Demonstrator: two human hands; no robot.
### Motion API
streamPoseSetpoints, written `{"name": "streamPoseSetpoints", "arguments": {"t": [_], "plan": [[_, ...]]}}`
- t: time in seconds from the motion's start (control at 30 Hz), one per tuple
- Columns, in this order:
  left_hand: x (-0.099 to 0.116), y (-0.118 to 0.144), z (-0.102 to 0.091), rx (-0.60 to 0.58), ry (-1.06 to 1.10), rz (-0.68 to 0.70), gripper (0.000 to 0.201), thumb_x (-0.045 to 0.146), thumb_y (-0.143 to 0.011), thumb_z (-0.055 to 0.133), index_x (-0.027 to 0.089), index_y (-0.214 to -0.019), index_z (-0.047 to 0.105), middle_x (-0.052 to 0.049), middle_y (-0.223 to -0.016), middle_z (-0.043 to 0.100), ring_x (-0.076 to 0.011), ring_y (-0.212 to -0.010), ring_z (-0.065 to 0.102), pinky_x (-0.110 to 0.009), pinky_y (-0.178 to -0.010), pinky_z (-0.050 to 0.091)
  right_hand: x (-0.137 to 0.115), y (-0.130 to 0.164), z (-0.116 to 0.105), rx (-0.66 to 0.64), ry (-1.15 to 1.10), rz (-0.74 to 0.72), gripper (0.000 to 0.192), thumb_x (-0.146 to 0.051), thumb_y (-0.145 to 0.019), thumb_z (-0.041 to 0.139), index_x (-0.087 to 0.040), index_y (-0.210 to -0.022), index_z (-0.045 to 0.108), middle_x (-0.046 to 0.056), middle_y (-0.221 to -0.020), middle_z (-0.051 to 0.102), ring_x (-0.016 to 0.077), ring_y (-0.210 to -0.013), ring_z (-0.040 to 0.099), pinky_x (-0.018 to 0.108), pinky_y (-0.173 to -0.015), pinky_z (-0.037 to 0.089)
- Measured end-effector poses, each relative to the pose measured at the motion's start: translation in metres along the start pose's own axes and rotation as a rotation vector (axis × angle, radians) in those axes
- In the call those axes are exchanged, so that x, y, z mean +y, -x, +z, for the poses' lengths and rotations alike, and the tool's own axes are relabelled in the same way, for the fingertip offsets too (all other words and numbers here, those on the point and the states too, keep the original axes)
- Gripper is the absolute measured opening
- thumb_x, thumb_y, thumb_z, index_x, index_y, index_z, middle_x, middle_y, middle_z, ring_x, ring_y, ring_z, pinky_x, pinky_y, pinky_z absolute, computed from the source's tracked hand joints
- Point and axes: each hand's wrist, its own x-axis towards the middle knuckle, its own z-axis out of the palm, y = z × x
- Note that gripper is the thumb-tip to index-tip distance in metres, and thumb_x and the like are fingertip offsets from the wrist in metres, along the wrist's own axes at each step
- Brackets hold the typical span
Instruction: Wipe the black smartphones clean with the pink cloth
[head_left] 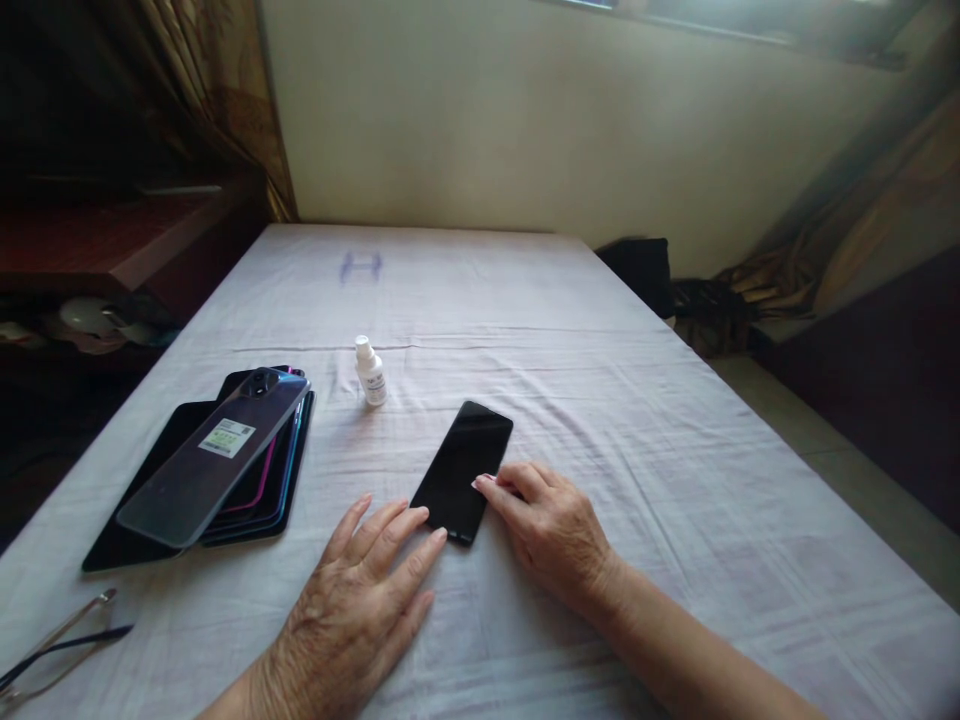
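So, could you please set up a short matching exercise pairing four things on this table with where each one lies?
Things:
1. black phone
2. small white bottle
3. stack of phones
4. glasses

Places:
A. near left corner of the white cloth
B. standing behind the black phone, to its left
C. between the left hand and right hand, touched by both
D. left of the bottle, piled up

Pairs: 1-C, 2-B, 3-D, 4-A
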Motion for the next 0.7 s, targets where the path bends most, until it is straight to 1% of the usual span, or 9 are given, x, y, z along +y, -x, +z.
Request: {"name": "streamPoseSetpoints", "arguments": {"t": [0.1,0.2,0.33,0.53,0.7], "plan": [[0.0005,0.0012,0.0026,0.026,0.005,-0.006,0.037,0.020,-0.094,0.050,0.024,-0.130,0.061,-0.006,-0.132,0.061,-0.0230,-0.129,0.050,-0.045,-0.120,0.020,-0.0043,0.0009,0.0011,0.020,-0.015,-0.044,0.026,-0.016,-0.098,0.049,-0.019,-0.110,0.071,0.007,-0.089,0.066,0.0154,-0.077,0.058,0.026,-0.069,0.050],[0.0015,0.0016,0.0053,0.059,0.016,-0.030,0.034,0.024,-0.094,0.052,0.024,-0.127,0.062,-0.006,-0.130,0.062,-0.0232,-0.127,0.051,-0.046,-0.119,0.022,-0.0026,-0.0007,0.0021,0.028,-0.028,-0.031,0.024,-0.016,-0.098,0.051,-0.019,-0.110,0.072,0.007,-0.089,0.066,0.0159,-0.078,0.059,0.026,-0.069,0.050],[0.0019,0.0011,0.0062,0.055,0.037,-0.033,0.034,0.025,-0.096,0.051,0.024,-0.127,0.062,-0.006,-0.131,0.061,-0.0230,-0.128,0.050,-0.046,-0.119,0.022,0.0008,-0.0034,0.0028,0.034,0.001,0.009,0.024,-0.015,-0.097,0.052,-0.019,-0.110,0.071,0.007,-0.091,0.067,0.0165,-0.080,0.060,0.027,-0.070,0.050],[0.0022,-0.0021,0.0018,0.069,0.015,-0.011,0.032,0.023,-0.096,0.050,0.023,-0.125,0.064,-0.006,-0.128,0.063,-0.0217,-0.125,0.052,-0.043,-0.119,0.022,-0.0085,-0.0011,0.0025,0.054,-0.066,-0.044,0.025,-0.015,-0.099,0.049,-0.018,-0.108,0.072,0.006,-0.087,0.066,0.0160,-0.075,0.058,0.027,-0.067,0.048],[0.0018,-0.0014,0.0021,0.060,0.028,-0.017,0.032,0.024,-0.097,0.049,0.023,-0.125,0.064,-0.006,-0.129,0.062,-0.0221,-0.127,0.051,-0.044,-0.119,0.021,-0.0010,-0.0069,0.0033,0.047,-0.009,0.006,0.025,-0.016,-0.099,0.049,-0.018,-0.108,0.072,0.007,-0.090,0.067,0.0174,-0.080,0.059,0.028,-0.069,0.049]]}}
